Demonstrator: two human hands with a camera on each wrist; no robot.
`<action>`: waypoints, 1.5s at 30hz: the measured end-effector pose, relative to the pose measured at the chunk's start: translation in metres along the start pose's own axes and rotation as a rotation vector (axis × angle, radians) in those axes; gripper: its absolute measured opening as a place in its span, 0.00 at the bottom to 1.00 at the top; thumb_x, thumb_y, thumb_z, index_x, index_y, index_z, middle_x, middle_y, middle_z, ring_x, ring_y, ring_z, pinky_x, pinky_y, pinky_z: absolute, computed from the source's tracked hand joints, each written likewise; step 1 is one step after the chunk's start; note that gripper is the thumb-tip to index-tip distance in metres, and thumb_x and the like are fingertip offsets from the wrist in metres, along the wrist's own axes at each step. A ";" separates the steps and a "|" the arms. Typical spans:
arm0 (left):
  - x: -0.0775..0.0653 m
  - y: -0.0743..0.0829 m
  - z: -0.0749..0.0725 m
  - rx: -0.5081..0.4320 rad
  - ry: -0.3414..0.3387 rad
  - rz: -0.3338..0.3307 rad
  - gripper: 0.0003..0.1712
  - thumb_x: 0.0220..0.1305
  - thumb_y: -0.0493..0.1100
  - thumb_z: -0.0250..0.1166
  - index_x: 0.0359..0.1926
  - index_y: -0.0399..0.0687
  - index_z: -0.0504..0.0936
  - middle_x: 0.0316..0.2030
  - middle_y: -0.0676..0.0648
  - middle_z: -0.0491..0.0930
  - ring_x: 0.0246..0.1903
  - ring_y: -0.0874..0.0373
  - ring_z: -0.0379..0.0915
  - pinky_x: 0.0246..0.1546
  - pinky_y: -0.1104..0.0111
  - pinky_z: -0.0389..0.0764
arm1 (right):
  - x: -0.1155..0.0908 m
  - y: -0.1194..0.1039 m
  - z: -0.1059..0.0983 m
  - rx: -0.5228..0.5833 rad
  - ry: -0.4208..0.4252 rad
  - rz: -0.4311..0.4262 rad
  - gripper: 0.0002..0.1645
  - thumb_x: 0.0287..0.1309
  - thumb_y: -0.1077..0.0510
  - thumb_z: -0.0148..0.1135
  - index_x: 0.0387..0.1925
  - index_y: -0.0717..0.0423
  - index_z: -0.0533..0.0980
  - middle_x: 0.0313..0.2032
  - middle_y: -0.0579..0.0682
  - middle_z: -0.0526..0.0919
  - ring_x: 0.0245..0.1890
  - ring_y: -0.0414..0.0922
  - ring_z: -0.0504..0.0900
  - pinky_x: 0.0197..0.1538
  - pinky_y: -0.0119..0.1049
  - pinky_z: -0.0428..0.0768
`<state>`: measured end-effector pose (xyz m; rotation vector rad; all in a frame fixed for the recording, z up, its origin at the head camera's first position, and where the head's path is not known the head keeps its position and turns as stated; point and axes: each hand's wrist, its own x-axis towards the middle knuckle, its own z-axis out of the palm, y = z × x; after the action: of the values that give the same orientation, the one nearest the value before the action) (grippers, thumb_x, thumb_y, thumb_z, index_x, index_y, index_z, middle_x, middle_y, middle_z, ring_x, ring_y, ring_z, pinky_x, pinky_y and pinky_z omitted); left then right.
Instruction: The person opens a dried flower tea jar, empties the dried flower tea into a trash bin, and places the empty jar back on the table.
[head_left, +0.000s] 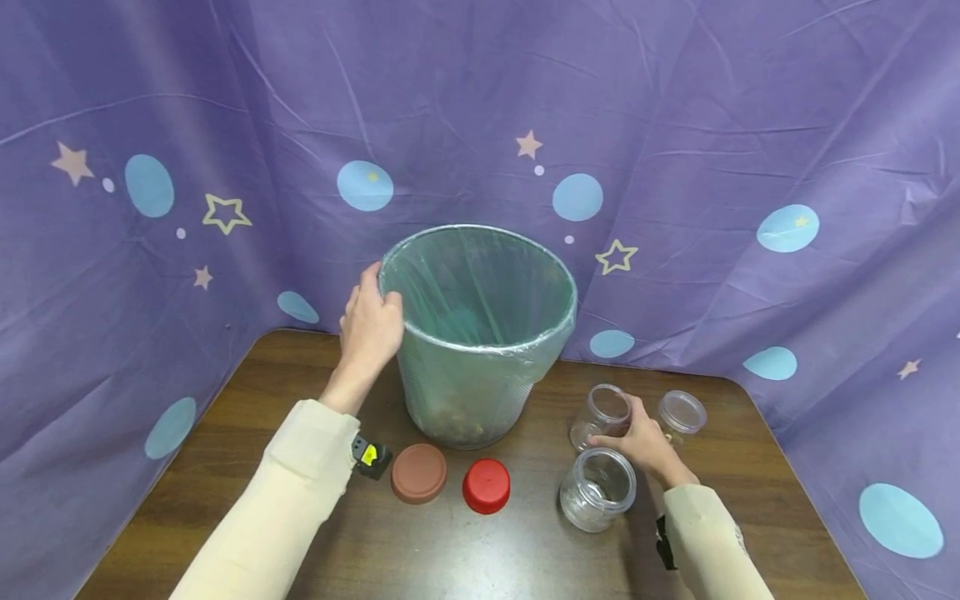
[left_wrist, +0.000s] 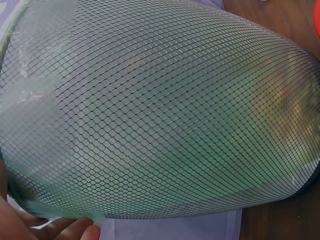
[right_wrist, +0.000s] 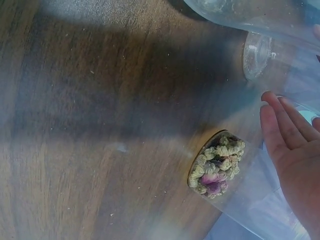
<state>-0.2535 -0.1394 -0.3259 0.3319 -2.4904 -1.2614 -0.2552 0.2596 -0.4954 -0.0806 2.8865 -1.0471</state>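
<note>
A wire-mesh wastebasket (head_left: 457, 392) stands on the table, lined with a thin green plastic bag (head_left: 495, 292) folded over its rim. My left hand (head_left: 372, 321) grips the rim on the left side; in the left wrist view its fingers (left_wrist: 75, 229) curl at the bag's edge. On the right, my right hand (head_left: 643, 437) holds a clear jar (head_left: 588, 429), thumb in front and fingers behind. A wider clear jar (head_left: 588, 504) without a lid stands closer to me. Dried flower buds (right_wrist: 216, 167) fill the bottom of a third clear jar (head_left: 681, 414), right of the hand.
A brownish-pink round lid (head_left: 418, 473) and a red lid (head_left: 487, 486) lie on the wooden table (head_left: 420, 558) in front of the wastebasket. Behind the table hangs a purple curtain (head_left: 465, 108) with stars and blue ovals. Yellowish contents show through the wastebasket's bottom.
</note>
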 end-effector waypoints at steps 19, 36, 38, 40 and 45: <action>-0.001 -0.003 0.003 -0.058 0.034 0.003 0.33 0.69 0.46 0.46 0.74 0.52 0.58 0.68 0.38 0.68 0.67 0.38 0.64 0.68 0.44 0.60 | -0.001 -0.006 -0.006 0.020 0.011 -0.008 0.62 0.42 0.41 0.79 0.71 0.60 0.56 0.58 0.66 0.78 0.59 0.62 0.78 0.61 0.58 0.73; -0.002 -0.006 0.000 -0.045 -0.008 0.045 0.34 0.72 0.47 0.44 0.77 0.51 0.54 0.69 0.35 0.65 0.69 0.36 0.61 0.69 0.43 0.59 | -0.002 -0.020 -0.029 0.008 0.016 -0.074 0.64 0.42 0.38 0.77 0.72 0.58 0.53 0.60 0.67 0.76 0.59 0.61 0.77 0.60 0.57 0.74; -0.003 -0.007 -0.002 -0.046 -0.021 0.055 0.34 0.72 0.48 0.43 0.77 0.51 0.52 0.70 0.35 0.64 0.69 0.36 0.60 0.70 0.43 0.58 | -0.002 -0.024 -0.032 0.005 0.013 -0.079 0.64 0.43 0.37 0.77 0.72 0.57 0.53 0.59 0.67 0.77 0.59 0.62 0.77 0.61 0.57 0.74; -0.003 -0.008 -0.003 -0.042 -0.034 0.070 0.34 0.73 0.49 0.43 0.77 0.51 0.51 0.71 0.35 0.63 0.70 0.36 0.59 0.71 0.43 0.56 | -0.003 -0.027 -0.033 0.004 0.013 -0.087 0.64 0.42 0.36 0.77 0.72 0.57 0.53 0.61 0.68 0.76 0.61 0.63 0.76 0.62 0.58 0.73; -0.004 -0.011 -0.006 -0.025 -0.070 0.096 0.36 0.76 0.55 0.41 0.79 0.52 0.46 0.74 0.36 0.57 0.73 0.36 0.53 0.73 0.44 0.53 | -0.004 -0.033 -0.034 0.034 0.015 -0.126 0.65 0.41 0.38 0.78 0.72 0.59 0.53 0.66 0.67 0.70 0.64 0.63 0.73 0.66 0.57 0.71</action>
<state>-0.2465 -0.1483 -0.3323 0.1620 -2.5135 -1.2850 -0.2530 0.2559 -0.4480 -0.2561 2.9091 -1.1206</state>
